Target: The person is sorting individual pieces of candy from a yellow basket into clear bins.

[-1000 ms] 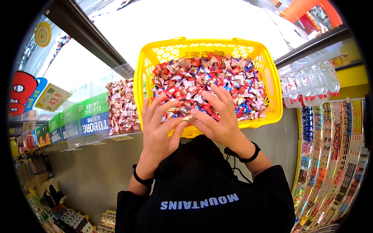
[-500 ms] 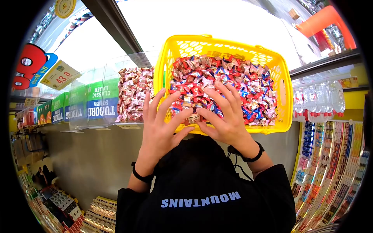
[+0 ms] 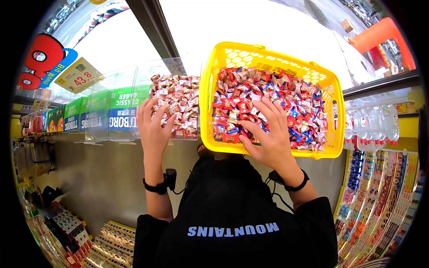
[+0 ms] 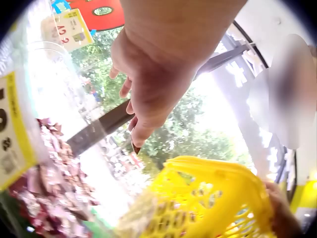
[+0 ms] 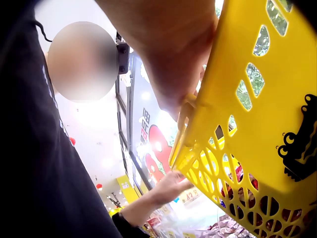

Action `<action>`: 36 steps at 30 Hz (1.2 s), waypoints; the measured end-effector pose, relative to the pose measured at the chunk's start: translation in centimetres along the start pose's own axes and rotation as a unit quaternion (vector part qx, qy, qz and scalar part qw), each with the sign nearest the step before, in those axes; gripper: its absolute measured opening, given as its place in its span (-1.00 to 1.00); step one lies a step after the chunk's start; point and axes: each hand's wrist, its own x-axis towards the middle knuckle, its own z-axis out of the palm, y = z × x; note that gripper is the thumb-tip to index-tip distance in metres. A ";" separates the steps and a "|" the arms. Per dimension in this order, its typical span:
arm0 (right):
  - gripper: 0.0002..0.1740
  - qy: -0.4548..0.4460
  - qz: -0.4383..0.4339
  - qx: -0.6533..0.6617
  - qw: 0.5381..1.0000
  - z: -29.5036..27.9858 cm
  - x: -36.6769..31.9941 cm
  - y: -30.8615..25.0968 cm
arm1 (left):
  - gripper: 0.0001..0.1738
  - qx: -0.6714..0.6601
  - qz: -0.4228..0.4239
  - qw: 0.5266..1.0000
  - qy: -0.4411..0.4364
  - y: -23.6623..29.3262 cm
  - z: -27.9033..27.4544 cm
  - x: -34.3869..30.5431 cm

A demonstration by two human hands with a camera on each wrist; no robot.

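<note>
A yellow basket holds many twist-wrapped candies in red, blue and pink. Left of it stands a clear bin of pink and brown wrapped candies. My left hand is over the near left side of this bin. In the left wrist view, a small brown wrapped candy shows at its fingertips, mostly hidden by the hand. My right hand is over the near part of the basket, fingers spread and loosely bent, with candies beneath them.
Green and blue beer cartons line the shelf at left, below a price sign. Clear bottles with red caps stand at right, above racks of small packets. A dark window frame runs behind the bin.
My hands were together over the basket's near edge at a small candy. They have parted: the left has swung left over the bin, while the right stays over the basket. The view has shifted left.
</note>
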 end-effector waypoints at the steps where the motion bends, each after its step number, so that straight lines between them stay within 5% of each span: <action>1: -0.62 0.002 0.002 -0.003 1.000 0.1 0.0 0.2 | -0.56 0.007 -0.009 1.000 -0.021 -1.8 1.3 -0.8; 5: -0.69 0.010 0.012 -0.002 1.000 0.6 -0.1 0.0 | -0.54 0.019 -0.049 0.993 -0.106 -6.6 5.1 -3.8; 11: -0.68 -0.005 0.037 -0.001 0.999 -0.1 -0.3 -0.1 | -0.37 0.031 -0.050 0.987 -0.150 -5.9 5.7 -2.8; 18: -0.69 -0.037 0.067 -0.185 0.980 -7.2 -0.3 6.3 | -0.48 -0.103 0.036 0.991 -0.071 2.6 -0.3 2.9; 23: -0.73 -0.230 0.166 -0.197 0.938 -10.0 1.0 14.5 | -0.50 -0.177 0.118 0.971 -0.106 9.3 -1.3 4.2; 28: -0.65 -0.347 0.168 -0.278 0.880 -7.3 1.6 17.1 | -0.54 -0.205 0.198 0.947 -0.146 13.2 0.3 4.2; 32: -0.65 -0.298 0.053 -0.308 0.902 -3.4 -0.8 21.0 | -0.53 -0.171 0.172 0.957 -0.157 13.4 0.5 4.1; 36: -0.66 -0.327 0.111 -0.297 0.890 -2.6 0.8 21.2 | -0.55 -0.163 0.160 0.960 -0.163 13.3 0.5 3.9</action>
